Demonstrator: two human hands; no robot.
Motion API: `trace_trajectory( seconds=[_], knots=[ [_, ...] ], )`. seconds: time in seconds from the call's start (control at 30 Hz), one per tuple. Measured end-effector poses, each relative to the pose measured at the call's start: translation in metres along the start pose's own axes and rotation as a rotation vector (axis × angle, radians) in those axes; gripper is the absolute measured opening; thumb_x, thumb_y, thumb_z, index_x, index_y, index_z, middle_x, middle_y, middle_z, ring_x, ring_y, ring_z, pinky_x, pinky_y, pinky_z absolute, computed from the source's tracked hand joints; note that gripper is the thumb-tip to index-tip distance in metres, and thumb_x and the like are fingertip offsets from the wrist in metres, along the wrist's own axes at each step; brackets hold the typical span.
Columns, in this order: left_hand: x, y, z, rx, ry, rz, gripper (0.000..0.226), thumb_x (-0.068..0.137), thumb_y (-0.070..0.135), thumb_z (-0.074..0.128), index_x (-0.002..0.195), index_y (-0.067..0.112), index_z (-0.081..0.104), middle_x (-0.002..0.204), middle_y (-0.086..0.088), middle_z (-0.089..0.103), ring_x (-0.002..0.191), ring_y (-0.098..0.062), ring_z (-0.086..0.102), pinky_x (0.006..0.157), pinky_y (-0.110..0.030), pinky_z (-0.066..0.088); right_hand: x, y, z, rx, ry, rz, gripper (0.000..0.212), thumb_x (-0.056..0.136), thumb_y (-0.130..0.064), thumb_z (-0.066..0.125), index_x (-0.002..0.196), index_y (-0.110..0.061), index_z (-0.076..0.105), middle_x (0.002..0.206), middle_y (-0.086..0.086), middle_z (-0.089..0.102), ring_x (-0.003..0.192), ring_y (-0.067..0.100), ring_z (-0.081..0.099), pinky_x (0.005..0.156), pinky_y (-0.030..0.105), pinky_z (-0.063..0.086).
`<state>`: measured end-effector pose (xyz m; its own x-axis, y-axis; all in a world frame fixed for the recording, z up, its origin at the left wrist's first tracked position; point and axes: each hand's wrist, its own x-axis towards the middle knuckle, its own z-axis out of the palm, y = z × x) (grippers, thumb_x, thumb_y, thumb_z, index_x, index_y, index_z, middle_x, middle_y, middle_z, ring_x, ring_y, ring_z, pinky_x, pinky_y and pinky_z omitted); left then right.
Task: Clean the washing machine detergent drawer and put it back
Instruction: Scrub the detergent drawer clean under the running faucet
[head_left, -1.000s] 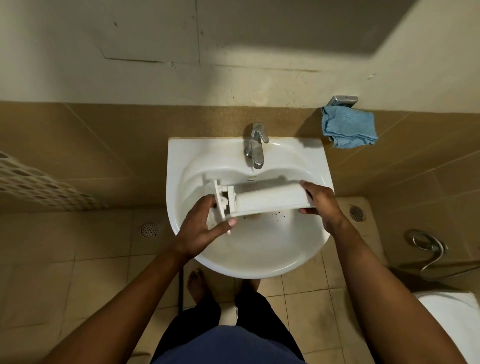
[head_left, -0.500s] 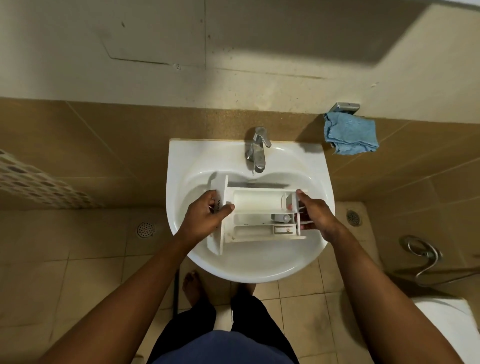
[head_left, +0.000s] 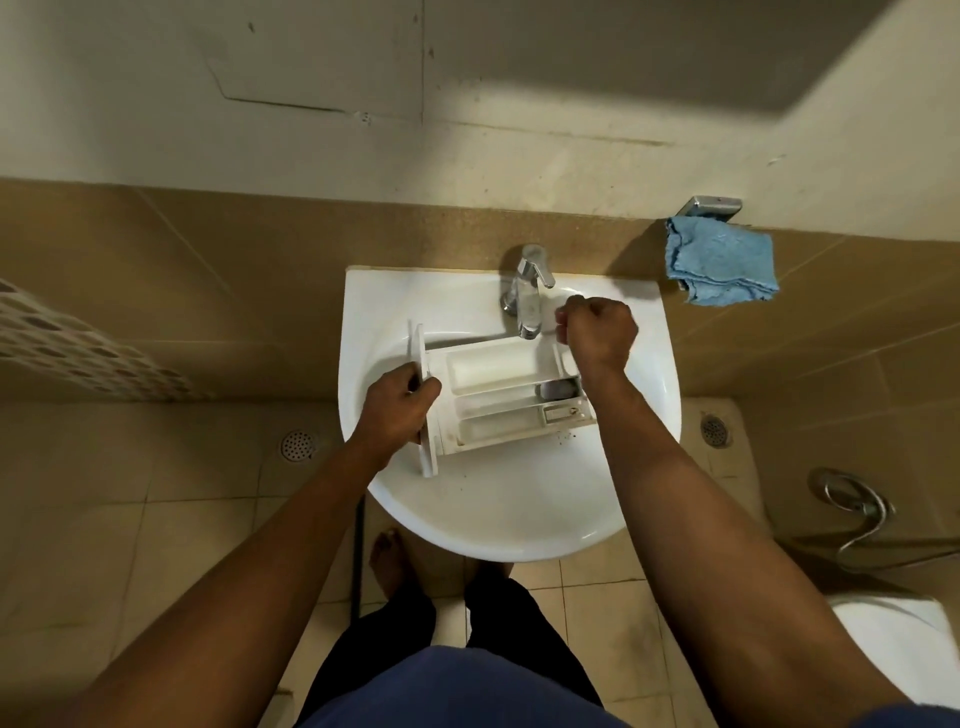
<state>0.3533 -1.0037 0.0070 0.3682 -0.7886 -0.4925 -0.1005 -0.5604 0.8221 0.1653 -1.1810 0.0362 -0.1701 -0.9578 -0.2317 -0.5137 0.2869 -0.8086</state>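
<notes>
The white detergent drawer (head_left: 493, 379) lies in the white sink (head_left: 509, 535) with its open compartments facing up and its front panel at the left. My left hand (head_left: 397, 413) grips that front panel. My right hand (head_left: 597, 330) is off the drawer, raised beside the chrome tap (head_left: 527, 296), with its fingers curled into a fist just right of the spout. I see nothing held in it. Dark specks lie in the basin by the drawer's right end.
A blue cloth (head_left: 719, 267) hangs on a metal holder on the tiled wall, right of the sink. A white toilet edge (head_left: 893, 644) and a metal spray hose (head_left: 852, 504) are at the lower right. My bare feet (head_left: 389, 566) stand below the sink.
The drawer was turned from its side until its compartments face up. My right hand let go of the drawer's right end and rose to the tap. My left hand kept hold of the front panel.
</notes>
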Motion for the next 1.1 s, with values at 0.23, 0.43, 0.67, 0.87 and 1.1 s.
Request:
trace_trajectory(
  seconds=[0.23,0.43,0.67,0.87,1.1],
  knots=[
    [0.002,0.002,0.006,0.015,0.001,-0.010,0.043,0.091,0.042,0.065,0.104,0.001,0.065,0.097,-0.019,0.067,0.084,-0.034,0.073,0.060,-0.055,0.063,0.020,-0.005,0.006,0.473,-0.402,0.451,0.038,0.108,-0.022,0.041,0.094,0.004,0.065,0.078,0.017,0.071,0.067,0.029,0.071,0.067,0.041,0.063],
    [0.009,0.001,0.012,-0.004,0.002,-0.052,0.036,0.099,0.033,0.067,0.107,-0.001,0.064,0.101,-0.020,0.067,0.091,-0.037,0.073,0.065,-0.059,0.063,0.010,-0.018,0.029,0.622,-0.818,0.582,0.062,0.109,-0.037,0.027,0.104,0.010,0.066,0.093,0.023,0.075,0.093,0.040,0.074,0.083,0.045,0.063],
    [0.012,-0.002,0.011,-0.056,-0.014,-0.071,0.044,0.095,0.041,0.070,0.105,-0.001,0.064,0.100,-0.025,0.067,0.091,-0.042,0.073,0.062,-0.061,0.062,0.011,-0.014,0.029,0.597,-0.830,0.636,0.075,0.110,-0.027,0.023,0.070,0.008,0.076,0.085,0.025,0.076,0.078,0.035,0.078,0.067,0.040,0.066],
    [0.009,0.000,0.011,-0.064,-0.010,-0.063,0.039,0.097,0.040,0.069,0.109,0.002,0.067,0.102,-0.024,0.069,0.093,-0.041,0.073,0.066,-0.062,0.062,0.008,-0.010,0.025,0.654,-0.802,0.634,0.070,0.105,-0.020,0.023,0.068,0.008,0.076,0.082,0.023,0.076,0.074,0.033,0.078,0.064,0.036,0.065],
    [0.007,0.003,0.011,-0.027,-0.044,-0.023,0.029,0.101,0.036,0.061,0.111,0.011,0.070,0.101,-0.011,0.072,0.093,-0.028,0.074,0.076,-0.058,0.063,-0.012,0.002,-0.004,0.366,-0.665,0.527,0.048,0.099,-0.015,0.030,0.088,0.013,0.067,0.089,0.031,0.074,0.078,0.039,0.076,0.072,0.041,0.065]
  ],
)
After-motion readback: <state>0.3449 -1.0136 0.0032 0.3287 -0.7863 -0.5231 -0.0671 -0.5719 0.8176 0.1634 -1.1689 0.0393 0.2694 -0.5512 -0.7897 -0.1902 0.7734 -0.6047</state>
